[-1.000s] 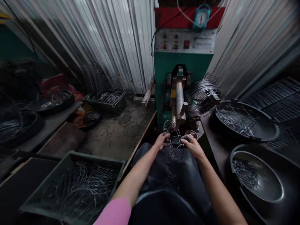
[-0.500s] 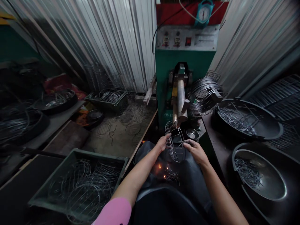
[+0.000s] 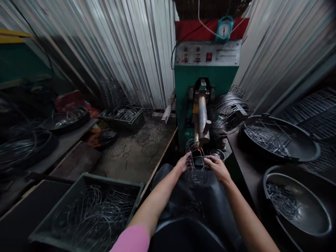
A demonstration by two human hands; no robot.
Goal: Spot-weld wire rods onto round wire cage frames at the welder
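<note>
Between my hands is a round wire rack (image 3: 195,175), its upper edge up at the tip of the spot welder (image 3: 203,122). A small orange glow shows where tip and wire meet. My left hand (image 3: 184,163) is closed on the rack's left side. On the right side, my right hand (image 3: 216,167) pinches the rack's wire between thumb and fingers. Below, loose short wires (image 3: 195,206) lie on the dark apron (image 3: 181,217) over my lap.
A green crate (image 3: 86,176) of wire racks stands at lower left. To the right are black pans (image 3: 307,145) and a metal bowl (image 3: 312,213) holding short wires. A wire bundle (image 3: 231,108) hangs beside the welder. A small metal bowl (image 3: 219,154) sits under it.
The sparks over the apron are gone, and an orange glow now shows at the welder tip. The view has tilted up slightly. Both hands keep their hold on the rack.
</note>
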